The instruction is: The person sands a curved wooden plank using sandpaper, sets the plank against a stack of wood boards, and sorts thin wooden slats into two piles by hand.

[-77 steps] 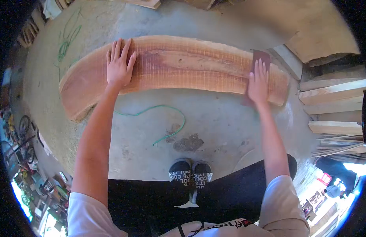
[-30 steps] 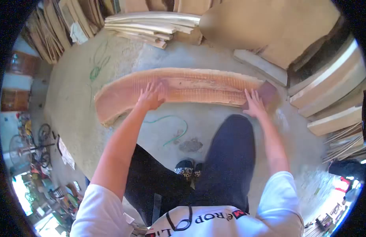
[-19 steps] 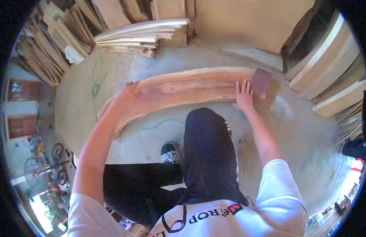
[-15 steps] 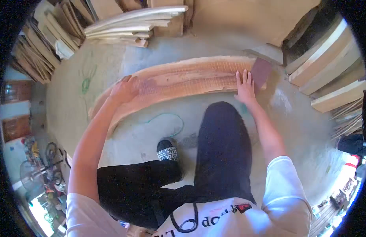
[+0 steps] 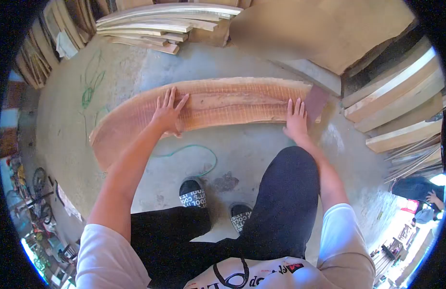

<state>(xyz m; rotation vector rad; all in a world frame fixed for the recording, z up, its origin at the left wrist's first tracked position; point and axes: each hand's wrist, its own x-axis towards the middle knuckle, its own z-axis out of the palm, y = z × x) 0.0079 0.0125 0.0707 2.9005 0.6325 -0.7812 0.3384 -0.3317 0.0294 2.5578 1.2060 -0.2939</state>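
A long wooden slab (image 5: 237,98) with a rough, curved edge and light saw marks lies across the floor in front of me. My left hand (image 5: 167,115) rests on its left half, fingers spread apart. Near the right end, my right hand (image 5: 296,118) lies flat on the wood with the fingers stretched out. Just beside those fingertips, a dark reddish-brown sheet (image 5: 318,102), which looks like sandpaper, covers the slab's right end. Neither hand grips anything.
Stacked boards (image 5: 170,21) lie at the back, and thick planks (image 5: 396,96) at the right. A thin green cord (image 5: 215,156) loops on the floor near my slippers (image 5: 193,192). Another person (image 5: 420,190) is at the far right edge.
My left hand has shifted right along the slab, its fingers now more spread. My right hand keeps its place by the sheet. My right knee has moved right, and a second slipper shows.
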